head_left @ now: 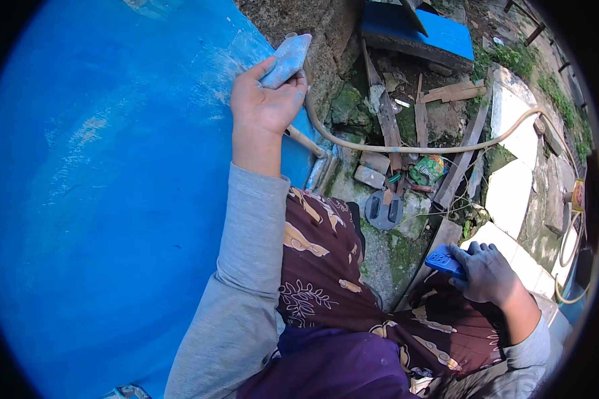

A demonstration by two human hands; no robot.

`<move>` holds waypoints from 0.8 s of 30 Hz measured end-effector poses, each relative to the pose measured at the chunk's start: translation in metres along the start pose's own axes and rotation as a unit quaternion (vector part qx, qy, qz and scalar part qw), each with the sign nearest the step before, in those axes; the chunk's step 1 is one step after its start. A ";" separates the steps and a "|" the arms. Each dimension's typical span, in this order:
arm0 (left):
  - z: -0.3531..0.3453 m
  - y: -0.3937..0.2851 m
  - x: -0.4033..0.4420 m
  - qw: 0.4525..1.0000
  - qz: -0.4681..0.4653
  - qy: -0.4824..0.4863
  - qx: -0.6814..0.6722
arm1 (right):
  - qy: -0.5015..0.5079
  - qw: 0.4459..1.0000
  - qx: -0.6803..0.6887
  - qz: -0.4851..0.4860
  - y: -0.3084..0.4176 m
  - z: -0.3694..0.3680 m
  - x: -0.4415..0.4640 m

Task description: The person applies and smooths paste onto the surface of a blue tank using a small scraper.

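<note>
My left hand [269, 100], palm up beside the blue painted surface [133, 166], has its fingers curled round a flat, pale blue block [289, 60] smeared with paint or dust. Blue smudges mark the fingers. On the right, my right hand [486, 272] is wrapped round a small bright blue object [445, 261] with holes in its face, held above my patterned brown clothing [439, 326]. The two hands are well apart. The blue surface shows scuffed, whitish patches near my left hand.
A beige hose [412, 149] crosses the ground past wooden planks [466, 156], grey bricks [369, 177] and a green wrapper [428, 170]. A grey piece with two dark slots [383, 210] lies nearer. A blue-topped slab [419, 33] stands at the back.
</note>
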State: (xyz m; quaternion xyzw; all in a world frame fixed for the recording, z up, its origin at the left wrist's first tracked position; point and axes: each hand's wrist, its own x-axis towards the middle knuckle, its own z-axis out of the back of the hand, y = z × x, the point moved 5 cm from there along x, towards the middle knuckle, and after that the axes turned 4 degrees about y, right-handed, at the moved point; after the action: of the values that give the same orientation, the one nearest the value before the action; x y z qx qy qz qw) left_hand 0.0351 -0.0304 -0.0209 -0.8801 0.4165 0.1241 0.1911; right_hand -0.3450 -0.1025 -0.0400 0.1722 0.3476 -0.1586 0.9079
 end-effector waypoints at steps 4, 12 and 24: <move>0.006 0.002 -0.003 0.999 -0.015 -0.023 0.019 | -0.003 1.000 0.001 0.004 0.000 0.000 0.001; 0.001 -0.004 0.004 1.000 0.023 0.007 -0.013 | 0.005 1.000 0.001 0.003 0.001 0.001 0.002; 0.000 0.000 -0.002 1.000 -0.016 -0.008 0.005 | 0.008 1.000 -0.003 0.000 0.000 -0.003 0.000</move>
State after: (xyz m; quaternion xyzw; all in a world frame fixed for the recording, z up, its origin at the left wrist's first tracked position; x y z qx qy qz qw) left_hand 0.0344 -0.0292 -0.0201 -0.8845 0.4017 0.1265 0.2005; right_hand -0.3464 -0.1008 -0.0423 0.1710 0.3556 -0.1566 0.9054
